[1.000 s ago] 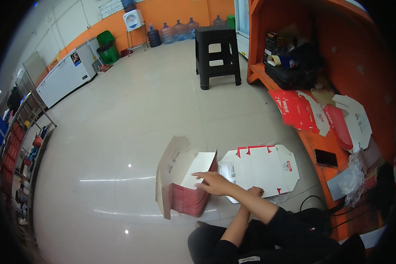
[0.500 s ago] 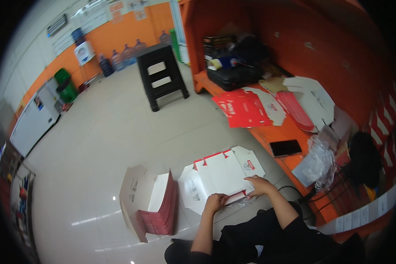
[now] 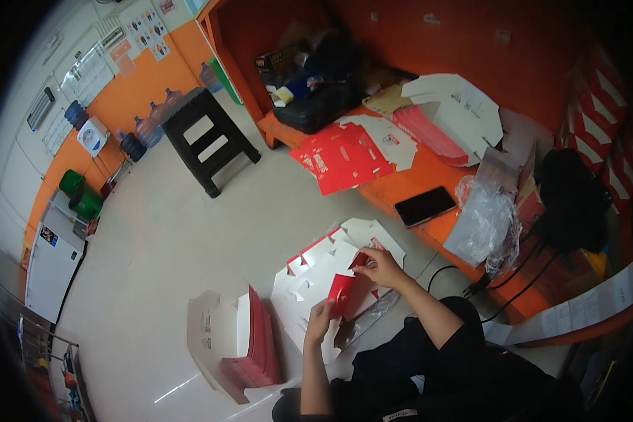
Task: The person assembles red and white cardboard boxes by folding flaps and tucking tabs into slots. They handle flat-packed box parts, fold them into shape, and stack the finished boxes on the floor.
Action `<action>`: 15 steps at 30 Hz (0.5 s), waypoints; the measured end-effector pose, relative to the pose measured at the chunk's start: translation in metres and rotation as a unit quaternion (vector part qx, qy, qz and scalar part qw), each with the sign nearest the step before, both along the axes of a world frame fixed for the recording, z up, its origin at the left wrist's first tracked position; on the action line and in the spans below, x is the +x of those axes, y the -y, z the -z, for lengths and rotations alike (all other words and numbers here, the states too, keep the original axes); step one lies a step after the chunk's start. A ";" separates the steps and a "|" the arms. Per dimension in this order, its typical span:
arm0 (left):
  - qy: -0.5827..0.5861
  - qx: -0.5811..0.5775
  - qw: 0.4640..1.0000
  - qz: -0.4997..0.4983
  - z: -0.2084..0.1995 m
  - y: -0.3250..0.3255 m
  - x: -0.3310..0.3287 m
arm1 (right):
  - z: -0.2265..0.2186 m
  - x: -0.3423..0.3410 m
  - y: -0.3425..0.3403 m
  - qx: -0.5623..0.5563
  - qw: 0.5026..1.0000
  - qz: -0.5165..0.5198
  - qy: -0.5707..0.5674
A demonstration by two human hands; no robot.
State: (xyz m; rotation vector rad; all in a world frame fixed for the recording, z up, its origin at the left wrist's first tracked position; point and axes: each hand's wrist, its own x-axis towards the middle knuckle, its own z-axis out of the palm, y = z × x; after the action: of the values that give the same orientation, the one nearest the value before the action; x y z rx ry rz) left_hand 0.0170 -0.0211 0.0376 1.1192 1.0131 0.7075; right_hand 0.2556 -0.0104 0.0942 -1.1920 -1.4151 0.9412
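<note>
**Both hands now on the flat carton, one flap lifted**

Head view, what has changed. A second ago only one hand was out, resting on the stack of folded cartons on the floor. Half a second ago both hands had moved over to the white flat carton lying beside that stack. Now the left hand and the right hand are both closed on it: the left pinches the near edge of a red flap that is turned up off the sheet, and the right grips the far end of the same flap, fingers curled over it. So the work has passed from the stack to the single sheet, and I judge the folding of this carton has just begun; the rest of the sheet is flat on the floor. The view has also swung right, so the orange bench now fills more of the picture.

Head view, what is hard to make out. The fingertips of both hands are hidden behind the flap, so how firmly they grip cannot be told. Whether the red piece is part of the white sheet or a separate carton held over it is not clear. A clear plastic strip lies under the forearms, partly covered. On the bench a dark phone, crumpled plastic wrap and more flat red cartons show; the far right is lost in shadow and the rim.
</note>
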 end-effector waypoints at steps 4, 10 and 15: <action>0.051 -0.044 0.998 0.016 -0.014 0.006 -0.006 | -0.026 -0.002 0.009 0.023 0.999 0.011 -0.047; 0.086 -0.064 0.992 0.063 -0.046 0.014 -0.014 | -0.073 -0.002 0.017 0.074 0.995 -0.059 0.040; 0.047 -0.031 0.992 0.116 -0.068 0.021 -0.007 | -0.101 -0.014 0.034 0.164 0.974 -0.046 0.151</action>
State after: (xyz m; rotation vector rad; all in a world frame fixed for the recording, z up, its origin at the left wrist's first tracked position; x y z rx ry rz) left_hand 0.0101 -0.0425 0.1055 1.1192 0.8042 0.5324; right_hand 0.2419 -0.0448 0.1948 -1.0560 -1.8020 0.5704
